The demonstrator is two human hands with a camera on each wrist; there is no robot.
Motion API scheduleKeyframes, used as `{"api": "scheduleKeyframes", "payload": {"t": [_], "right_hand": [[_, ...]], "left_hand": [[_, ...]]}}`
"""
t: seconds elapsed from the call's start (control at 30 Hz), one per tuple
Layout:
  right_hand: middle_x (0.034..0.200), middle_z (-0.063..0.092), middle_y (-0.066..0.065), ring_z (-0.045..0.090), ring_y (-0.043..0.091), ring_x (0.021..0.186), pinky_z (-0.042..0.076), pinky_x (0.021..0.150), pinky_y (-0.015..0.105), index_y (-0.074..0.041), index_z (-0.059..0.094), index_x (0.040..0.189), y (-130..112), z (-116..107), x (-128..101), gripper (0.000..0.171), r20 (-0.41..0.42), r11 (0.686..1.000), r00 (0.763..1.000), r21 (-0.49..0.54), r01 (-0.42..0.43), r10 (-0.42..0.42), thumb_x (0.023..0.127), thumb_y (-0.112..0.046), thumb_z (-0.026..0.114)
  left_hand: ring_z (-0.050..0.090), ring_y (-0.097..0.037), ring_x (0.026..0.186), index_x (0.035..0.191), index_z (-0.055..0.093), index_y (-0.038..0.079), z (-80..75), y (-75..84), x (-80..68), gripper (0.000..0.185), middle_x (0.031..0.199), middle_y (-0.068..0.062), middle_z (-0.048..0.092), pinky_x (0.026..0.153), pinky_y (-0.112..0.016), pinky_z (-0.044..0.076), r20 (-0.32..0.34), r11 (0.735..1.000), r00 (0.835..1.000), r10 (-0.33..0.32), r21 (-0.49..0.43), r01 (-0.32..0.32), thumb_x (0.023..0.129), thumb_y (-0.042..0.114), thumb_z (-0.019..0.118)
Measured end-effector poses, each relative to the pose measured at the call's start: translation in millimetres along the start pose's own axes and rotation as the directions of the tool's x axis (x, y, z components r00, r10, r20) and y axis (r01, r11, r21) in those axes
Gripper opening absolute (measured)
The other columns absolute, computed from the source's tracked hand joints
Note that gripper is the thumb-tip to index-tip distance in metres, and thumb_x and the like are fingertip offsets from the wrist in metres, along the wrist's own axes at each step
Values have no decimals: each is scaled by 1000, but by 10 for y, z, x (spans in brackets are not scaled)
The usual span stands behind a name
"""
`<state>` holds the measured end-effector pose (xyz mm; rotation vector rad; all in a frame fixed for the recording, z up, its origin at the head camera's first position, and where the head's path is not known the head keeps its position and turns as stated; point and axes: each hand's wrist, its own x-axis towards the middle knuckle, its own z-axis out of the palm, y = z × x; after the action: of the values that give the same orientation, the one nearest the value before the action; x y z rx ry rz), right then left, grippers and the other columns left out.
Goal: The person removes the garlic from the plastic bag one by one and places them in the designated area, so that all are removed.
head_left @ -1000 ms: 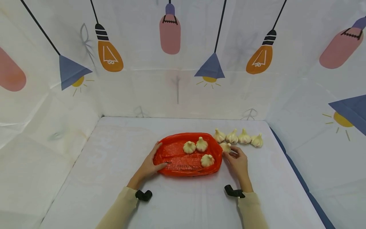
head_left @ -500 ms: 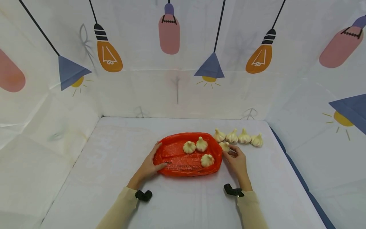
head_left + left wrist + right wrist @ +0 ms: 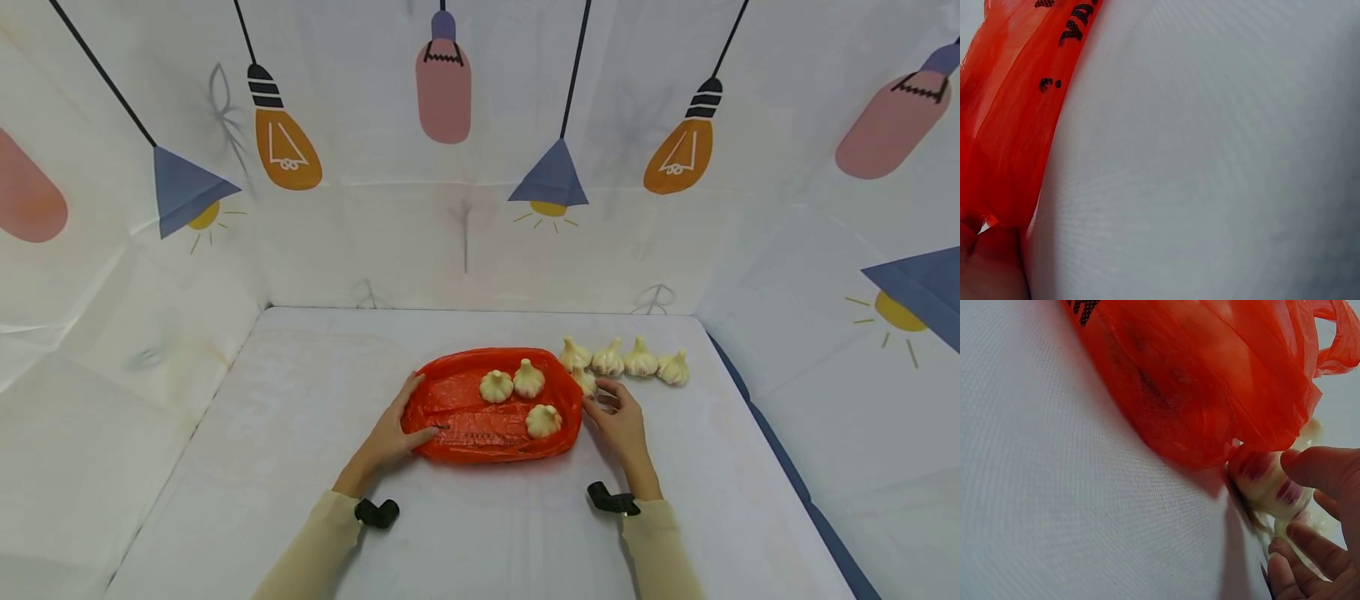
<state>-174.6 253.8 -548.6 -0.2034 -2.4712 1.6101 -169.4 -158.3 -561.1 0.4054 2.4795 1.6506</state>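
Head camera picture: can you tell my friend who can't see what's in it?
A person's right hand pinches a pale garlic bulb at the edge of a crinkly red plastic bag, while the left hand rests on its other end. Three bulbs lie on the bag and four sit in a row on the white table.

beige long sleeves (image 3: 315,542) on both arms, a black wrist camera mount (image 3: 377,511) at each cuff.

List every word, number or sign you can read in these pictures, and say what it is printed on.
Black print on the red plastic bag: too small in the head view, cut off and skewed in both wrist views; unreadable.
Backdrop with lamp drawings: pictures only, no words.
Garlic bulbs, white table cover: no text.
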Motion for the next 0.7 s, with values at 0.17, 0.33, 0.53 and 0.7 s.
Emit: {"api": "scheduleKeyframes", "payload": {"t": [0.17,0.33,0.53,0.7], "right_hand": [[138,61,22,62,39,119,46,77,1,0,60,135,-11,1,0,46,-2,1000,1000,-15,21,-21,93,-11,76],[135,62,24,64,41,116,47,78,2,1,61,133,-10,-3,-1,44,-12,999,999,-28,45,-46,93,-10,76],[136,62,24,63,38,116,48,78,3,2,60,134,-16,-4,10,44,2,998,999,-34,45,-45,94,-10,75],[137,62,23,63,37,117,47,77,2,1,59,134,-14,1,28,45,7,999,999,-38,34,-34,93,-9,75]], "left_hand": [[10,-33,161,165,22,23,0,12,-4,96,175,-5,8,126,-64,14,2,1000,1000,-12,-7,12,89,27,80],[10,-34,161,165,22,22,-2,15,-11,96,175,-5,7,125,-64,14,2,1000,1000,-16,-2,16,89,28,80],[9,-32,161,165,23,22,0,28,-15,96,175,-3,7,126,-64,14,2,999,1000,-31,-9,31,89,27,80],[8,-32,161,165,23,22,-12,18,2,95,175,-3,7,126,-64,12,4,999,1000,-31,-12,31,89,28,80]]}}
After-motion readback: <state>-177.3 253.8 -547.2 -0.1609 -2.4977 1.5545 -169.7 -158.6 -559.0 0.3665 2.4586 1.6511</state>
